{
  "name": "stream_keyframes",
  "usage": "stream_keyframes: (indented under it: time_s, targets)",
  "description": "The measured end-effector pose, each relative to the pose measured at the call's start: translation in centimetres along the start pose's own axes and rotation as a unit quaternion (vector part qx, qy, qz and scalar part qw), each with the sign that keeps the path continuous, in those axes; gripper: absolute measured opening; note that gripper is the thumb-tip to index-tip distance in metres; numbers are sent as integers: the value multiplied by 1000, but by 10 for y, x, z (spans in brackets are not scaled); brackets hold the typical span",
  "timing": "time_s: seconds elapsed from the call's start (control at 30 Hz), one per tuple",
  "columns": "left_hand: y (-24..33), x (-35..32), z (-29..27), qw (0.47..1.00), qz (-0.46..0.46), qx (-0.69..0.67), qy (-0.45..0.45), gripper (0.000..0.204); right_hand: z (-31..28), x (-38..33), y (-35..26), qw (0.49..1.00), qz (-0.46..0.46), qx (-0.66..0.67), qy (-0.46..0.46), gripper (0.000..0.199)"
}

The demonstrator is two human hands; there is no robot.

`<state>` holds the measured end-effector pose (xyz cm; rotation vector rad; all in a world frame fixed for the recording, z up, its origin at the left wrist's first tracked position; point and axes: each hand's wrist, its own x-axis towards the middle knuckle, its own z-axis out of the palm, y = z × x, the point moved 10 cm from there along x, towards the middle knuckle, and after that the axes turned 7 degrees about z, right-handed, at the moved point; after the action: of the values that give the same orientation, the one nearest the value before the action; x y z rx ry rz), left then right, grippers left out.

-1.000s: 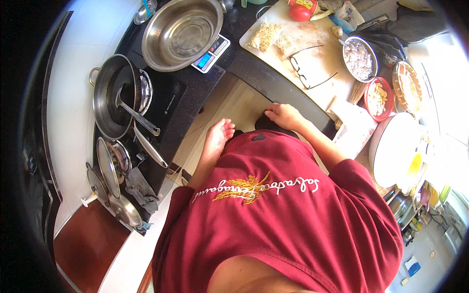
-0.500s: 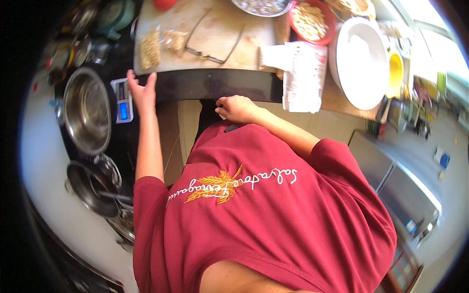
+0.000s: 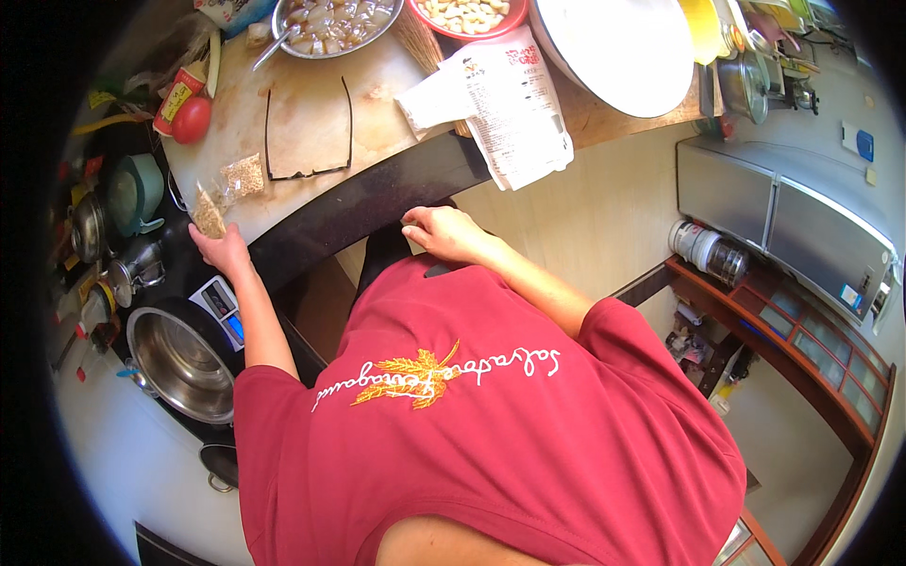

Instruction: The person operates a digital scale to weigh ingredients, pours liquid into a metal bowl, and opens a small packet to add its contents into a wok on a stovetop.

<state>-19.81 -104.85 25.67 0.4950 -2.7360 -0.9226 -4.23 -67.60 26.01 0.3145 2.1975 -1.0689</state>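
Observation:
My left hand (image 3: 222, 249) is closed on the lower end of a small clear bag of pale grains (image 3: 209, 214) at the counter's left front corner. The bag stands tilted up from the board. Right beside it lies a second, smaller bag of grains (image 3: 244, 175), flat on the pale cutting board (image 3: 212, 123). My right hand (image 3: 447, 233) hangs in front of my waist, below the dark counter edge, with its fingers curled in. Whether anything is inside those fingers is hidden. Black-framed eyeglasses (image 3: 310, 174) lie open on the board.
Left of my arm sit a small scale (image 3: 219, 307) with a lit display and a steel pot (image 3: 179, 363). A red tomato (image 3: 192, 120), a bowl of translucent chunks (image 3: 340, 24), a red bowl of pale pieces (image 3: 467, 17), a printed packet (image 3: 517, 113) and a white basin (image 3: 623, 47) line the counter.
My left hand was spread beside the bag of grains; now it grips the bag and has tilted it up. The view has turned, while my right hand stays near my waist.

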Motion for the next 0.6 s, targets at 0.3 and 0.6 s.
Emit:
stream_keyframes:
  time_s: [0.3,0.6]
  targets:
    - [125,-74,-50,967,66,-247,3,70,-59,-17,-49,975,-177,112,-78,35]
    - [325,-244,19,951,221,-95,-194,71,-135,-52,-31,913,-119,354,-165,63]
